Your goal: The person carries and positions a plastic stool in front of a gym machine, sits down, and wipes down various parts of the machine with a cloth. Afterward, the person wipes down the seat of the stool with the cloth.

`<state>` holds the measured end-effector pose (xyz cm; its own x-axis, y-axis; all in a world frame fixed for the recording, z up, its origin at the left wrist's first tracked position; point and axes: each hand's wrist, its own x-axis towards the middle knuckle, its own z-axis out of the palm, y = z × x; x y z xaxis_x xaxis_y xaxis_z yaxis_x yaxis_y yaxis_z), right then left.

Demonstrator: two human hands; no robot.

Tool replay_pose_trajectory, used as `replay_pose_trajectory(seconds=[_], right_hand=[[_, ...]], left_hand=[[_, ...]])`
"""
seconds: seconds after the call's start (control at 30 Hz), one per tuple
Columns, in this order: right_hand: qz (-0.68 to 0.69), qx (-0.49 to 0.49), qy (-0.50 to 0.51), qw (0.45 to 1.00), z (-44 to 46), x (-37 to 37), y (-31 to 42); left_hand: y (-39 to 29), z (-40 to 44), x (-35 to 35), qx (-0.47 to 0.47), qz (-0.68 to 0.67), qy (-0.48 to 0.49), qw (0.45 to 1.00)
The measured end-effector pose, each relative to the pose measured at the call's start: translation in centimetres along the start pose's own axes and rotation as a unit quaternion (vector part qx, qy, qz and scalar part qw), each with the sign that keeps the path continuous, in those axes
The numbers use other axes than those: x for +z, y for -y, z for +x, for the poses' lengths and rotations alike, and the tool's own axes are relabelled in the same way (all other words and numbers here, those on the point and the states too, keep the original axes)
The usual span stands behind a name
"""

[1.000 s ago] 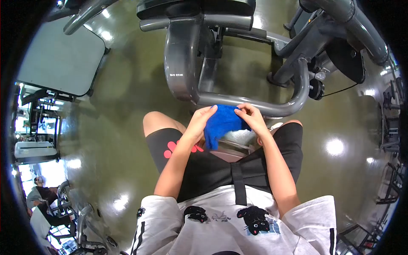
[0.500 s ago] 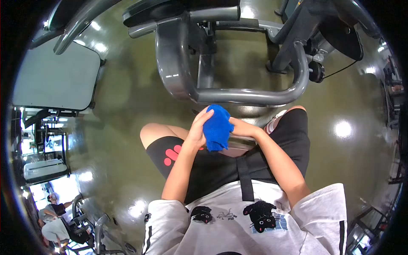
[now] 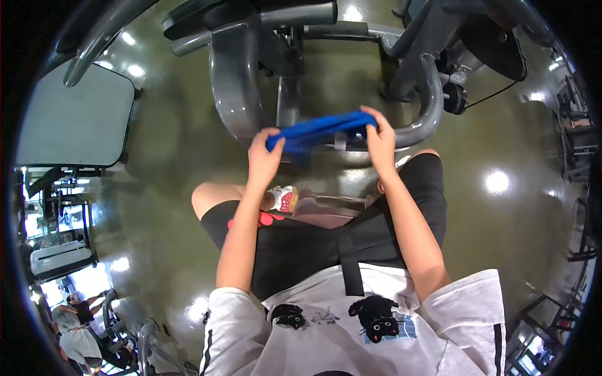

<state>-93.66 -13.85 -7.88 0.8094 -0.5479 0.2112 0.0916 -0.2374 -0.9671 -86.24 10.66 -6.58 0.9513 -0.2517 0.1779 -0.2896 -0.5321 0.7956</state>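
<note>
A blue cloth (image 3: 323, 128) is stretched between my two hands, in front of the grey machine frame. My left hand (image 3: 264, 156) pinches its left end, and my right hand (image 3: 380, 139) grips the right end a little higher. The cloth slants up to the right, and its lower part is blurred. Below it are my black shorts (image 3: 301, 250) and a white and red shoe (image 3: 285, 199).
A grey tubular gym machine (image 3: 235, 81) stands just ahead, with a curved bar (image 3: 431, 100) at right. A pale panel (image 3: 75, 116) is at upper left. At lower left, a person (image 3: 78, 332) is among gym equipment.
The cloth was bunched up close between my hands half a second ago. Now my hands have moved apart and forward, and the cloth is pulled out into a long band.
</note>
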Motion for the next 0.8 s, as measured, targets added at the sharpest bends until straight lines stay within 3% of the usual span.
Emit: replay_pose_trajectory(seconds=[0.1,0.2,0.23,0.3,0.33,0.4,0.47,0.53,0.6,0.67,0.7,0.73,0.8], right_hand=[[-0.049,-0.133,-0.049,0.989,1.2,-1.1,2.5],[-0.18,-0.138,-0.039,0.973,1.9,-2.5,1.9],[-0.18,-0.136,-0.043,0.973,1.7,-3.1,0.9],[-0.361,-0.102,0.099,0.922,0.7,-4.2,-2.2],[-0.361,-0.096,0.093,0.923,-0.4,-4.4,-3.5],[-0.467,-0.023,0.199,0.861,-3.3,-4.7,-5.6],[-0.46,-0.022,0.193,0.867,-4.1,-4.9,-5.2],[-0.391,-0.014,0.204,0.897,-4.1,-5.4,-5.2],[-0.387,-0.019,0.178,0.905,-4.6,-6.0,-5.2],[-0.334,0.044,0.208,0.918,-4.7,-6.6,-5.2],[-0.295,0.038,0.196,0.935,-4.6,-6.5,-5.7],[-0.296,0.036,0.194,0.935,-4.4,-6.5,-6.3],[-0.301,0.049,0.263,0.915,-3.6,-6.2,-6.4]], left_hand=[[-3.2,3.3,-0.2,0.031,-0.025,-0.036,0.999],[-3.8,5.2,0.2,0.036,-0.018,-0.025,0.999],[-2.8,5.4,0.6,0.042,0.052,0.003,0.998],[-0.4,5.3,1.6,0.089,0.132,0.07,0.985],[0.1,4.5,1.8,0.193,0.219,0.091,0.952],[1.6,3.2,3.1,0.221,0.278,0.139,0.924],[2.4,1.7,4.5,0.161,0.258,0.165,0.938],[3.7,0.7,5.5,0.166,0.248,0.164,0.94],[4.0,0.4,6.0,0.106,0.221,0.129,0.961],[4.0,0.8,6.3,0.101,0.217,0.141,0.961],[3.0,1.1,6.2,0.056,0.23,0.162,0.958],[2.3,1.4,6.1,0.011,0.242,0.18,0.953],[2.3,1.3,6.4,0.01,0.237,0.168,0.957]])
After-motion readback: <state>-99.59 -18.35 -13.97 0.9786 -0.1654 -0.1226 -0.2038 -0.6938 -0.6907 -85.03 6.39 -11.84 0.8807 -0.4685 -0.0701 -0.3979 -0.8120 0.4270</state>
